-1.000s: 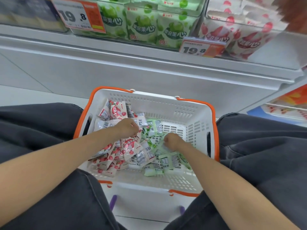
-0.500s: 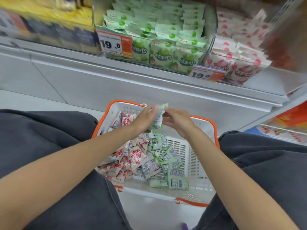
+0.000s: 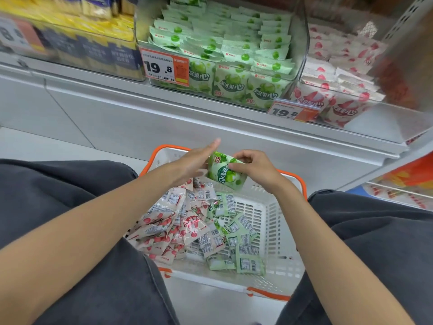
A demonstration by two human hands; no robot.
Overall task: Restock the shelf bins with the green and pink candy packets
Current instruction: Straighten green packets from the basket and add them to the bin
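Where pale floor (image 3: 35, 146) meets the grey shelf (image 3: 164, 118), a basket (image 3: 271, 221) sits — close by.

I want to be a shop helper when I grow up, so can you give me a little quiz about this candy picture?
1. True or false: the right hand pinches a green packet above the basket.
2. Which colour of packets fills the bin just right of the green bin? A yellow, B pink, C blue.
3. Fill in: inside the basket, the pink packets lie mostly on the ___ side.
Key: 1 true; 2 B; 3 left.
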